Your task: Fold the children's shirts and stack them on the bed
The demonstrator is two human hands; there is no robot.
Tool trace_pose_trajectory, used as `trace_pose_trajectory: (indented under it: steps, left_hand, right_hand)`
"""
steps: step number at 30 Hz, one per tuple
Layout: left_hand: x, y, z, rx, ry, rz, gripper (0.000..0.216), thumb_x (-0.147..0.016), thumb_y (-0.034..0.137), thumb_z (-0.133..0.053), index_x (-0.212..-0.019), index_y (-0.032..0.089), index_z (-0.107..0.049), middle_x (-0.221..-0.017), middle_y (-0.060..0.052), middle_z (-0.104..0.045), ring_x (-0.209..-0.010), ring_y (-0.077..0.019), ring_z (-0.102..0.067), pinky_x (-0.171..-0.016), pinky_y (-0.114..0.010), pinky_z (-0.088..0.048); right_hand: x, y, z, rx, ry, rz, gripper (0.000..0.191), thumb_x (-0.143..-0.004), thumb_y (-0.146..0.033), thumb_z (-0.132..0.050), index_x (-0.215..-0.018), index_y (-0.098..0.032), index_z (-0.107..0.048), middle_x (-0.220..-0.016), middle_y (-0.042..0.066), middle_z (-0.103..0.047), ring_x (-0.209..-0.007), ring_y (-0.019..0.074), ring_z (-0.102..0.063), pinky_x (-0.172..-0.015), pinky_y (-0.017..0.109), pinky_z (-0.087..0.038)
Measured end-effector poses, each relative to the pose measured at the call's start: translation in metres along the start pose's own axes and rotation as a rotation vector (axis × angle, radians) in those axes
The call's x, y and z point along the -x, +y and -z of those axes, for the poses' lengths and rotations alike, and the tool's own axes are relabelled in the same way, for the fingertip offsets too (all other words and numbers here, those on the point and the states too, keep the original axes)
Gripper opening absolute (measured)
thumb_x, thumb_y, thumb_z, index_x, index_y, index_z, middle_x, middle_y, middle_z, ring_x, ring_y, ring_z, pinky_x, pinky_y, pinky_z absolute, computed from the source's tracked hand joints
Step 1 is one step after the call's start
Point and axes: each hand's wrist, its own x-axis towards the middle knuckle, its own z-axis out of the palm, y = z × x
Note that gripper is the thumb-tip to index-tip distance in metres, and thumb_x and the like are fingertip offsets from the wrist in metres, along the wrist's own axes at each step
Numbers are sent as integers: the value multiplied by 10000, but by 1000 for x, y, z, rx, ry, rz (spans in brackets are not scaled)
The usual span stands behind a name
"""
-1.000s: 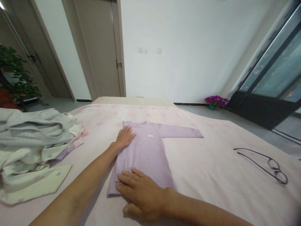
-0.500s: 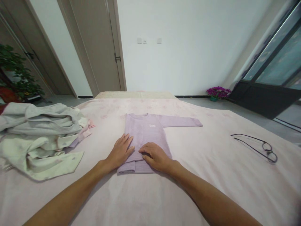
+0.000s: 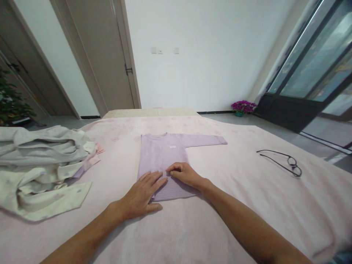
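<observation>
A light purple long-sleeved shirt [image 3: 176, 154] lies front up on the bed, with a small white mark on its chest. One sleeve stretches out to the right; the left side is folded in along a straight edge, and no sleeve sticks out there. My left hand [image 3: 145, 192] rests open on the shirt's lower left corner, palm down, with the thumb off the hem on the sheet. Against the middle of the shirt, my right hand [image 3: 185, 174] has its fingers curled towards the thumb, pinching at the cloth. The fingertips partly hide what they grip.
Left of the shirt is a heap of grey and pale clothes [image 3: 46, 157]. Black-framed glasses [image 3: 293, 165] lie to the right on the pink sheet [image 3: 225, 172]. Beyond the bed are a door [image 3: 96, 51], a white wall [image 3: 192, 80] and purple flowers [image 3: 244, 106].
My left hand has slid down to the hem corner. The lower fold there, which showed a cuff, now lies flatter. My right hand has moved slightly up the shirt. The view has turned right.
</observation>
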Motion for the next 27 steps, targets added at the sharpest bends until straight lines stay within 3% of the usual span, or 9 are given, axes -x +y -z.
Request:
trace_pose_trajectory:
  steps: [5,8,11,14,16,19,23,27]
  left_hand:
    - [-3,6,-4,-90,156,-41,461,-892,310,-624,-1335,228,-525,-1404,-132,-529,-1311,-287,-469,-1079,-528,-378]
    - [-6,11,-2,-59,272,-110,221,-920,175,-556,-1128,201,-626,-1184,-97,-660,-1112,-225,-605,-966,-423,-486]
    - [-9,13,-3,23,328,-47,121,-940,177,-528,-995,186,-635,-940,-57,-693,-865,-179,-647,-792,-329,-536]
    - [-10,9,-7,76,365,71,99,-943,203,-532,-968,184,-626,-875,-47,-679,-815,-179,-639,-757,-321,-534]
    - [-11,7,-11,81,368,122,102,-940,199,-533,-980,186,-625,-884,-46,-674,-824,-183,-637,-768,-328,-530]
    - [-11,7,-12,50,379,139,115,-930,175,-533,-999,186,-623,-883,-43,-668,-825,-184,-630,-767,-329,-521]
    - [-10,16,-6,-108,463,49,143,-921,150,-549,-1045,187,-609,-957,-55,-667,-872,-197,-605,-791,-347,-486]
    - [-14,36,-1,-240,481,-119,154,-914,128,-566,-1036,207,-618,-943,-34,-662,-824,-180,-576,-753,-336,-432]
  right_hand:
    - [-2,19,13,-15,102,-91,199,-795,-201,-596,-934,-166,-733,-915,45,-732,-843,163,-646,-790,282,-486]
    - [-4,26,14,-70,103,-125,197,-787,-246,-628,-935,-163,-728,-884,43,-720,-807,152,-629,-738,266,-478]
    - [-5,23,17,-171,58,-170,258,-771,-332,-682,-950,-149,-707,-837,42,-691,-740,134,-599,-693,261,-466]
    - [-3,10,27,-208,-92,-135,384,-747,-421,-721,-1015,-151,-673,-882,43,-669,-766,131,-587,-717,268,-462]
    - [1,-1,33,-118,-252,-68,502,-713,-446,-752,-1113,-164,-639,-953,46,-656,-827,145,-581,-753,277,-460]
    - [10,-18,36,192,-430,46,672,-631,-401,-809,-1226,-181,-586,-1052,62,-636,-904,183,-568,-799,302,-455]
    - [20,-31,31,589,-375,176,519,-660,-216,-719,-1166,-188,-607,-1093,76,-631,-964,217,-560,-839,315,-425]
    - [23,-32,28,657,-263,124,469,-661,-90,-580,-1115,-205,-600,-1014,34,-639,-856,166,-569,-722,244,-409]
